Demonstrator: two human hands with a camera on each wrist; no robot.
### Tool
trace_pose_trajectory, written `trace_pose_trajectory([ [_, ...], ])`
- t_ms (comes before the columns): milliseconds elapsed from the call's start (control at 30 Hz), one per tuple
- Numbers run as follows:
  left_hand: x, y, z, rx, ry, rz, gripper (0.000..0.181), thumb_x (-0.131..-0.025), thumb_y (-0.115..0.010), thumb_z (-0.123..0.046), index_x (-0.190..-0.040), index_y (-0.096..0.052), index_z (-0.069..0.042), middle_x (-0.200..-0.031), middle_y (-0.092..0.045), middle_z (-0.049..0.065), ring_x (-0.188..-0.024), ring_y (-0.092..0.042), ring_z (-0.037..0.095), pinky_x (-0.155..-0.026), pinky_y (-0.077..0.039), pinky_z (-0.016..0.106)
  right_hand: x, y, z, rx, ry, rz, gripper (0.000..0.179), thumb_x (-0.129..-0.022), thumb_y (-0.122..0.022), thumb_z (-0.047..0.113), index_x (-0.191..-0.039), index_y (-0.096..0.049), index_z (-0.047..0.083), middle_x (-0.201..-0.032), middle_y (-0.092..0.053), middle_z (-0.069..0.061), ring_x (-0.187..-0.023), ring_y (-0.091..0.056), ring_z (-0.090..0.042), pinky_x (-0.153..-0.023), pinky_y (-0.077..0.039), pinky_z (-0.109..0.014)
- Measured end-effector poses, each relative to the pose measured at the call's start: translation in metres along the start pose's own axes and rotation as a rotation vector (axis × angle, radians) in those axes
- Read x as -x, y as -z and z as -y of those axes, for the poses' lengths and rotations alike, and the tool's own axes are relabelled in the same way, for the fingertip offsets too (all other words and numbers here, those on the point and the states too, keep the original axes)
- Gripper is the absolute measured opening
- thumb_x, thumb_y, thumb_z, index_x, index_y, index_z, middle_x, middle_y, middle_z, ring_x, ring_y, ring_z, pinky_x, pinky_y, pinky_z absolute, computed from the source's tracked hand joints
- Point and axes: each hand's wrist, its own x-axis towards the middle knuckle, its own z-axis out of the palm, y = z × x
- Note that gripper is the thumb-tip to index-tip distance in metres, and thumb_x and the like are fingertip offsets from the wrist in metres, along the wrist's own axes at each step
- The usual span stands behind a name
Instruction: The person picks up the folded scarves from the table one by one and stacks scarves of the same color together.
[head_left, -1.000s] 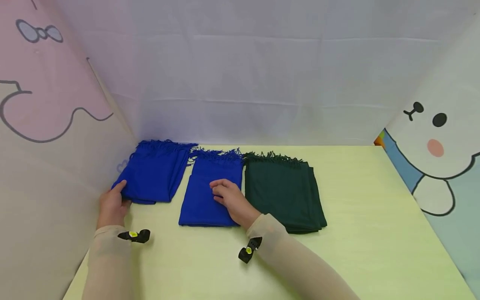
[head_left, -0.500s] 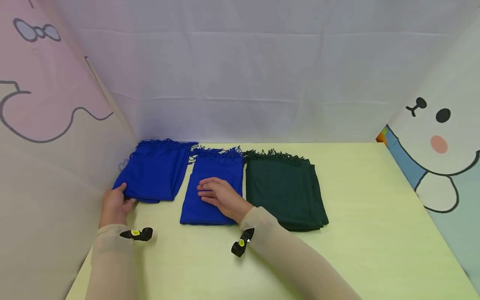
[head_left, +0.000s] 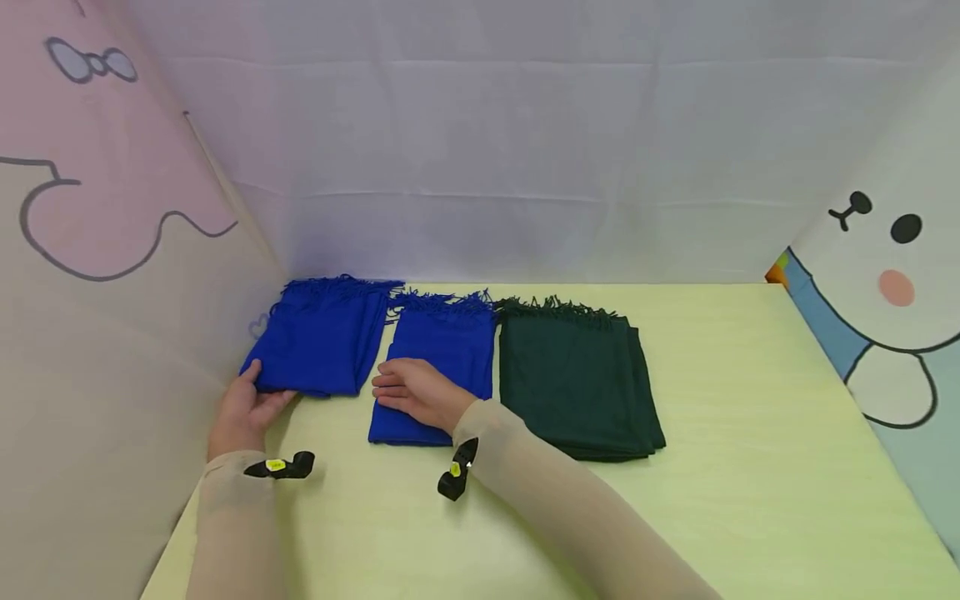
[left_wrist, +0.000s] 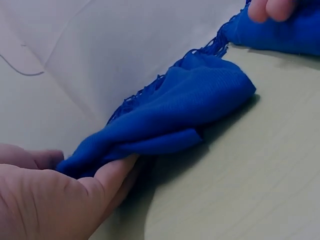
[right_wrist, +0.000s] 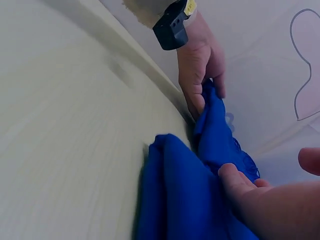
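A folded blue fringed scarf [head_left: 318, 337] lies at the left by the wall. My left hand [head_left: 243, 412] holds its front left corner, the cloth between thumb and fingers; in the left wrist view that scarf [left_wrist: 180, 102] has its near edge lifted off the table. Beside it is a second folded blue scarf [head_left: 450, 346], fringe to the back. My right hand [head_left: 423, 396] hovers over or lightly touches this one, fingers slightly bent and gripping nothing; contact is hard to tell. A folded dark green fringed scarf [head_left: 577, 387] lies to the right.
The pale yellow table [head_left: 750, 467] extends right and forward of the scarves. A plain pale cloth wall [head_left: 480, 142] stands at the back. Printed cartoon walls [head_left: 112, 192] close off the left and right sides, the left one near my left hand.
My right hand has moved left across the middle scarf, toward the left one. The left hand keeps its hold on the corner, and the scarf's front edge has risen slightly.
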Motion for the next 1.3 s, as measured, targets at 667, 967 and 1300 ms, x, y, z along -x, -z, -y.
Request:
trace_pose_trajectory([
  [667,0.009,-0.006,0.022,0.206,-0.086,-0.034,0.085,-0.101,-0.048,0.004,-0.156,-0.005,-0.045,-0.160,-0.012,-0.021,-0.145,-0.017,0.000,-0.119,-0.018,0.026,-0.030,-0.041,-0.036,-0.283,-0.113,-0.074,0.072,-0.102,-0.055,0.034,-0.146,-0.029,-0.016,-0.143,-0.040,-0.038,-0.138,-0.037,-0.048,-0.113,-0.036,-0.052],
  [967,0.026,-0.006,0.033,0.273,-0.119,-0.030,0.089,-0.096,-0.056,0.008,-0.154,-0.018,-0.048,-0.157,-0.018,-0.026,-0.142,-0.027,0.000,-0.116,-0.025,0.024,-0.030,-0.038,-0.032,-0.347,-0.060,0.054,0.072,-0.100,-0.061,0.037,-0.145,-0.034,-0.012,-0.125,-0.057,-0.036,-0.127,-0.051,-0.047,-0.109,-0.041,-0.050],
  [1300,0.044,-0.004,0.040,0.237,-0.113,0.035,0.076,-0.095,-0.052,0.010,-0.149,-0.031,-0.039,-0.142,-0.048,-0.007,-0.124,-0.056,0.018,-0.109,-0.042,0.034,-0.027,-0.042,-0.025,-0.345,-0.014,0.045,0.044,-0.098,-0.066,0.025,-0.125,-0.057,-0.008,-0.115,-0.064,-0.033,-0.118,-0.060,-0.044,-0.102,-0.048,-0.048],
])
